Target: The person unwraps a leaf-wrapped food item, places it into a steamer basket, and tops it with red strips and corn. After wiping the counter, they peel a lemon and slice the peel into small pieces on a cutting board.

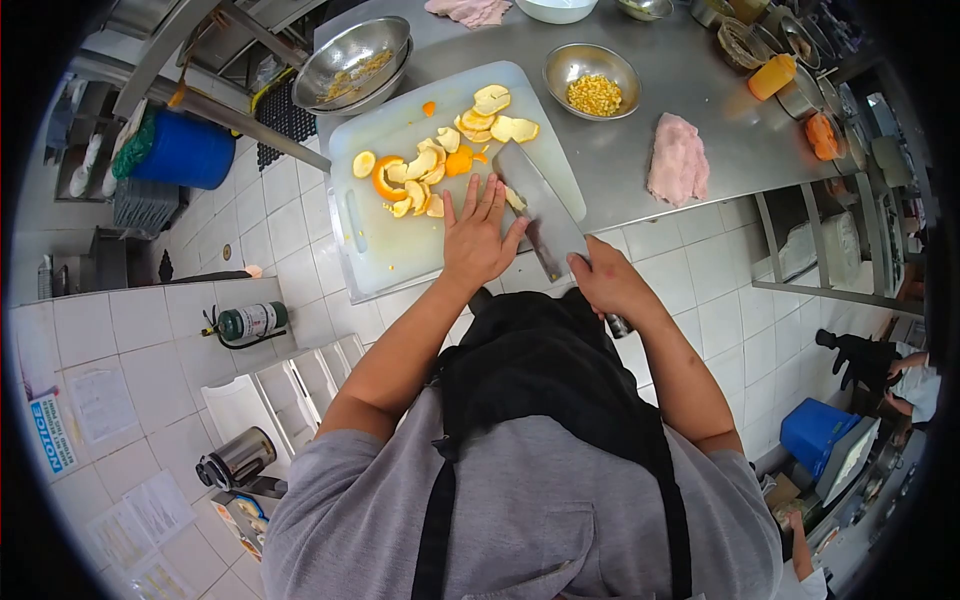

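Note:
My left hand (478,232) lies fairly flat on the near part of the white cutting board (390,250), fingers stretched out. Just beyond its fingertips are orange peels (425,165), some with the pale inside facing up. My right hand (608,278) is closed round the handle of a cleaver (538,205). The broad blade points away from me over the board's right side, close to my left thumb. A small pale strip of peel (515,199) rests against the blade's left edge. More peel pieces (492,100) are on the far part of the board.
A metal bowl (556,72) with chopped yellow bits stands right of the board. At the back left are stacked metal bowls (325,72) holding scraps. A pink cloth (679,160) lies on the steel table (640,190). A yellow bottle (772,77) and metal containers line the right end.

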{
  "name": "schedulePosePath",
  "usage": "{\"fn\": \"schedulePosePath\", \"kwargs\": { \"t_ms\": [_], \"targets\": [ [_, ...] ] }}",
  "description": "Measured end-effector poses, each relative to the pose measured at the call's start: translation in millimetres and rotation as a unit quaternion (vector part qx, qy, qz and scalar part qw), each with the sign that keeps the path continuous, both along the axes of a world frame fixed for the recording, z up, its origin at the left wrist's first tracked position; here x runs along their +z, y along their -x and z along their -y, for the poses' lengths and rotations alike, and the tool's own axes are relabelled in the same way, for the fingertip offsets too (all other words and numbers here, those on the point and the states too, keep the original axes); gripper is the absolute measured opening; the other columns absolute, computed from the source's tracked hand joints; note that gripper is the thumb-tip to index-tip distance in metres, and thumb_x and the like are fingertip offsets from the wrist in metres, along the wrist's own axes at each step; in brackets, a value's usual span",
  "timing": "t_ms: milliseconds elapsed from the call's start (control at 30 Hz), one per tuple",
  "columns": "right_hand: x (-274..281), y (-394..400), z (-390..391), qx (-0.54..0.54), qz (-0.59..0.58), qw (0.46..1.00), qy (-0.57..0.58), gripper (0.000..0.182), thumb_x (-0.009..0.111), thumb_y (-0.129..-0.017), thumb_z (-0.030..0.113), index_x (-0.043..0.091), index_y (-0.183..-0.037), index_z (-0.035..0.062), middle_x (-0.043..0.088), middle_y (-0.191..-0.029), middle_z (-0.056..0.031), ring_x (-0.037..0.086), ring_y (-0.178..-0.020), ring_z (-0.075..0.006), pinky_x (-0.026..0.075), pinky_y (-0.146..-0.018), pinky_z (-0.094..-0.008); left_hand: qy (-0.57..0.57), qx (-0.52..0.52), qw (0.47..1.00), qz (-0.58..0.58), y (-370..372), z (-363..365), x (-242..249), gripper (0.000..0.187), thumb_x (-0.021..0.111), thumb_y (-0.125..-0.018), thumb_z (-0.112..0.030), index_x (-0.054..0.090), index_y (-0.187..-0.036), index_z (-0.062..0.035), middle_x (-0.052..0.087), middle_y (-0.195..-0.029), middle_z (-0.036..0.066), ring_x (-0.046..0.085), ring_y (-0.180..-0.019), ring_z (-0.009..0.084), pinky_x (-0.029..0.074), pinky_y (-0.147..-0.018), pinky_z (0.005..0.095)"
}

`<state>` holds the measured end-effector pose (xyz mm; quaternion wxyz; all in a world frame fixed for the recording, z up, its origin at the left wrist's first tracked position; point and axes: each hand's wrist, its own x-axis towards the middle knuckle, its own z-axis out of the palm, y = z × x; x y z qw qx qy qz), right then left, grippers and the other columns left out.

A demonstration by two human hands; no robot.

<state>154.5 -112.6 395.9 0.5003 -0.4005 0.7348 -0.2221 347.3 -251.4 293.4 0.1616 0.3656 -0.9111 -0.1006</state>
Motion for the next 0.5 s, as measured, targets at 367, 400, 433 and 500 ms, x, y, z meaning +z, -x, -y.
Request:
{"fn": "schedulePosePath", "kwargs": {
  "t_ms": [367, 400, 433, 500],
  "targets": [
    [-19.5, -28.4, 3.2, 0.067, -0.203, 0.973, 0.09, 0.027, 0.051, -0.105, 0.021, 0.052, -0.11, -0.0059, 0.07, -0.085, -0.0329, 0.071, -0.072, -0.0489, 0.056, -0.068, -0.0583, 0.071, 0.065, 0.992, -0.083, 4.1, -1.4, -4.7, 0.04, 0.07, -0.096, -0.029, 0.071, -0.13, -0.0081, 0.063, -0.144, 0.01, 0.05, -0.139, 0.031, 0.024, -0.119, 0.055],
    [-16.7, -33.1, 2.5, 0.078, -0.24, 0.964, 0.082, 0.026, 0.05, -0.104, 0.02, 0.051, -0.111, -0.0057, 0.07, -0.085, -0.0334, 0.07, -0.076, -0.0512, 0.056, -0.071, -0.0603, 0.072, 0.068, 0.991, -0.086, 5.5, -0.7, -3.6, 0.04, 0.07, -0.096, -0.029, 0.071, -0.13, -0.0081, 0.063, -0.144, 0.01, 0.05, -0.139, 0.031, 0.024, -0.119, 0.055],
    [-16.1, -36.6, 1.0, 0.081, -0.242, 0.963, 0.083, 0.026, 0.05, -0.104, 0.02, 0.051, -0.111, -0.0057, 0.07, -0.085, -0.0334, 0.07, -0.076, -0.0512, 0.056, -0.071, -0.0603, 0.046, 0.067, 0.989, -0.124, 7.0, -0.5, 1.1, 0.035, 0.074, -0.091, -0.023, 0.072, -0.123, -0.0094, 0.065, -0.134, 0.008, 0.053, -0.13, 0.0298, 0.029, -0.113, 0.0514],
    [-16.6, -42.4, -1.9, 0.104, -0.25, 0.959, 0.083, 0.024, 0.049, -0.104, 0.018, 0.049, -0.11, -0.0052, 0.07, -0.082, -0.0324, 0.07, -0.075, -0.0515, 0.057, -0.071, -0.0607, 0.023, 0.07, 0.984, -0.164, 6.2, 2.7, 5.5, 0.03, 0.077, -0.087, -0.018, 0.073, -0.116, -0.0106, 0.068, -0.123, 0.006, 0.056, -0.122, 0.0286, 0.033, -0.106, 0.0478]
  ]
}}
